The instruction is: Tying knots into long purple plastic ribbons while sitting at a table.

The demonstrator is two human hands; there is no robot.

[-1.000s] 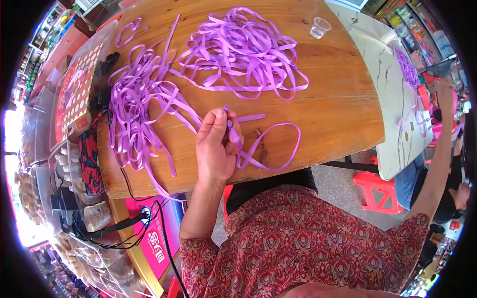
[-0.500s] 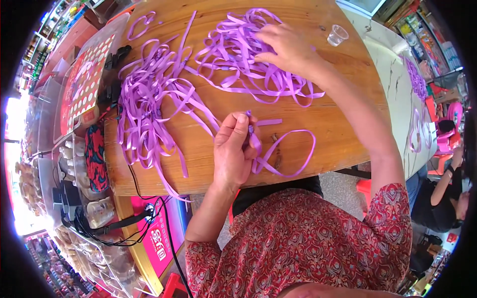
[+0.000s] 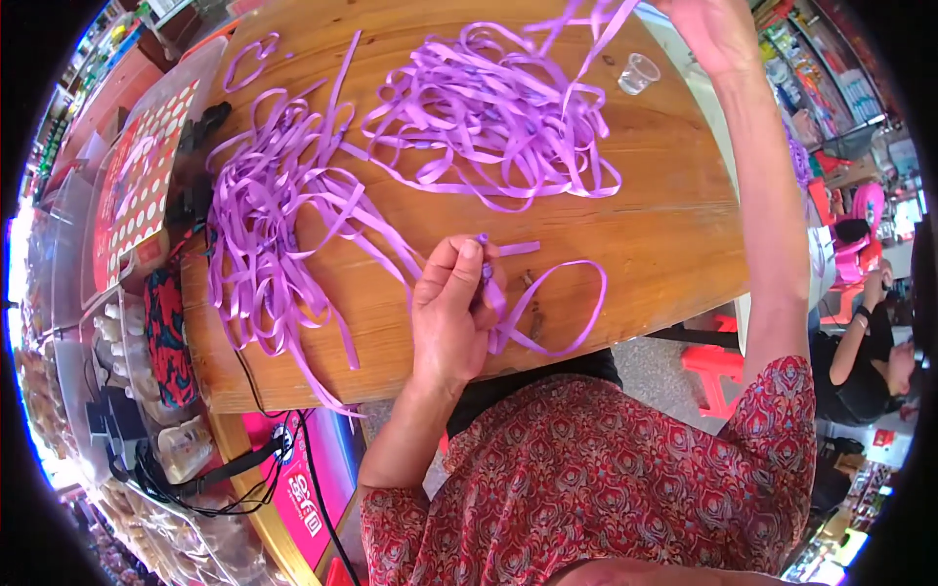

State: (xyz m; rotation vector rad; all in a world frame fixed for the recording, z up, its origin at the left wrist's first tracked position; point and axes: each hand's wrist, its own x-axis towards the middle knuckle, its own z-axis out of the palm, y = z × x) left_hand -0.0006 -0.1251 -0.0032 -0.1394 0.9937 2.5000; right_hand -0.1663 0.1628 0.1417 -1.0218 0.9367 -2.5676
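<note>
Its knot (image 3: 487, 272) seemingly made, a ribbon (image 3: 496, 297) is pinched in the left hand (image 3: 451, 314) above the counter (image 3: 650, 234), but I can't tell the grip of the right hand (image 3: 720, 34) or whether the left heap (image 3: 262, 220) or right heap (image 3: 481, 103) awaits work.

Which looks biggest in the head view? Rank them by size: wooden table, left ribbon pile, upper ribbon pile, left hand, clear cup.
1. wooden table
2. left ribbon pile and upper ribbon pile: too alike to rank
3. left hand
4. clear cup
</note>
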